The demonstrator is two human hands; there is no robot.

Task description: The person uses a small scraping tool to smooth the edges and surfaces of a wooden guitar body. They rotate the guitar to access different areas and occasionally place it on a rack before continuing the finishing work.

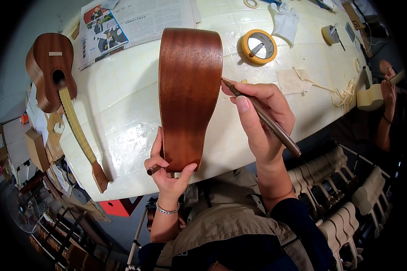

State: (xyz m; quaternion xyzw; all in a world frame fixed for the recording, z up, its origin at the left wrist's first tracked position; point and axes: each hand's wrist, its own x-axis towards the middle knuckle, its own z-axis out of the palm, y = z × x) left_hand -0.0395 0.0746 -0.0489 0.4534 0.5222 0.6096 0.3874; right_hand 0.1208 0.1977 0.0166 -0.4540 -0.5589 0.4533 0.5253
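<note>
A reddish-brown wooden ukulele body (190,81) stands on its edge in front of me, its curved side facing up. My left hand (169,174) grips its near end, thumb on the right and fingers on the left. A small brown pen cap (153,170) pokes out between those fingers. In my right hand (267,119) is a brown marker pen (271,122), pinched between thumb and fingers. Its tip meets the right edge of the ukulele body, or comes very close to it; I cannot tell which.
A ukulele with a neck (64,77) lies at the left. Newspaper (153,20) is spread at the back. Yellow tape (245,45), a white glove (285,23) and a cloth scrap (294,81) lie on the right. Unfinished bodies (323,169) hang on a rack; another person's hand (388,92) is beyond.
</note>
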